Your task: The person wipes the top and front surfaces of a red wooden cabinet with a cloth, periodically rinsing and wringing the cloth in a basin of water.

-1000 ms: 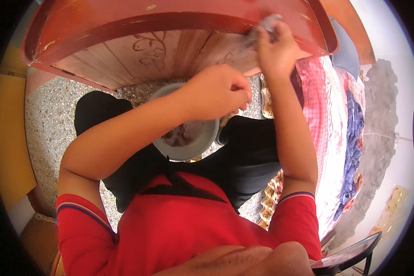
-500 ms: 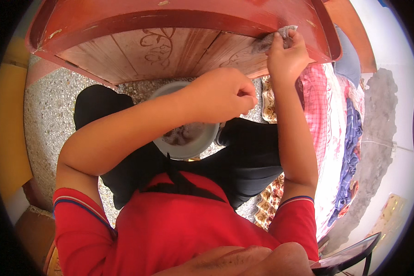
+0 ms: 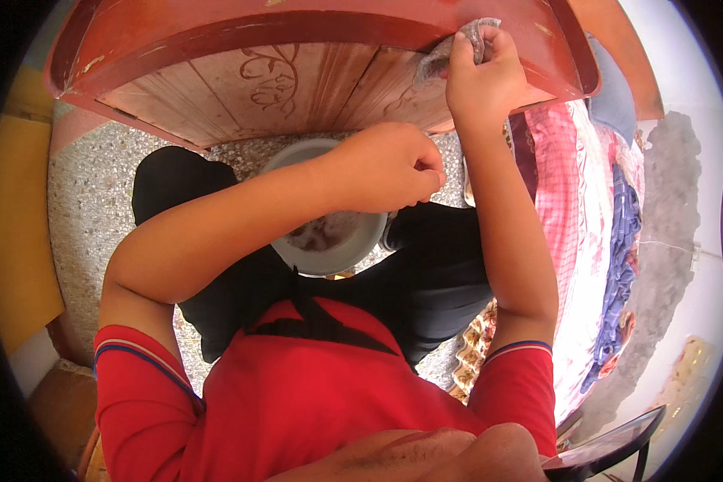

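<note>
My right hand (image 3: 488, 87) grips a wet-looking grey cloth (image 3: 435, 66) against the front of a red wooden cabinet (image 3: 313, 32). Part of the cloth sticks out above my fingers, and the rest hangs over the pale carved door panel (image 3: 217, 92) under the red rim. Curled into a loose fist, my left hand (image 3: 394, 167) hovers over the far right side of a grey-white basin (image 3: 329, 263) with nothing visible in it. Murky, foamy water (image 3: 325, 231) lies in the basin, which my left forearm partly covers.
The basin stands on the speckled floor (image 3: 88, 185) between my legs in black trousers (image 3: 426, 265). Close on the right is a bed with pink checked and white bedding (image 3: 550, 161) and a crumpled blue cloth (image 3: 617, 273). A yellow piece of furniture (image 3: 24, 217) stands at the left.
My right hand has slid the cloth a little left and farther up along the cabinet front. My left hand has stayed almost in place.
</note>
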